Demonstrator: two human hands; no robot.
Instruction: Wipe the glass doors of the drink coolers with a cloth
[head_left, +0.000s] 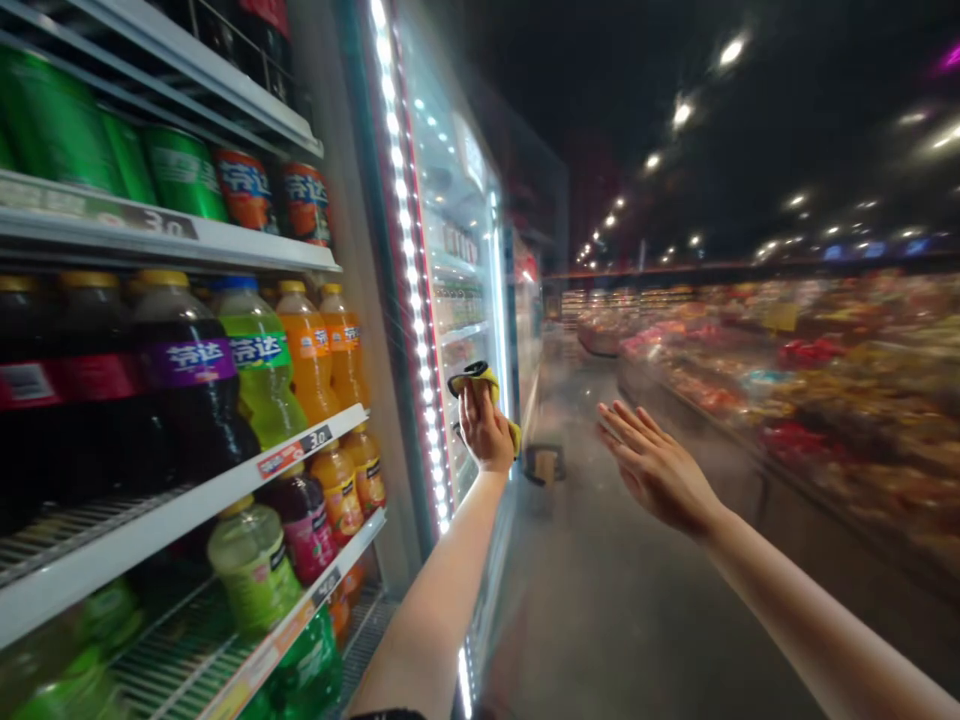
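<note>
Pressing a yellow cloth flat against the glass door of an upright cooler, the person's left hand is closed around the fabric, fingers over its upper fold and palm toward the pane. The cloth sits between palm and glass, bunched so that it stays in the grip and a broad face meets the pane; part of it hangs out past the heel of the hand. The arm is extended forward and upward, which places the cloth at about mid-height of the door, just beside the vertical strip of white lights on the door frame.

The right hand holds nothing. It is spread wide, fingers straight and close together, palm turned toward the door, and it hangs in the aisle well apart from the glass and from the cloth. Its position reads as a balancing or steadying posture, not a grip.

To the person's left, an open chilled shelf unit carries bottled drinks: dark, green and orange bottles stand upright in rows facing outward, with price tags clipped to the shelf edges. Cans occupy the shelf above. Across the aisle, displays of goods are blurred and cannot be identified.
</note>
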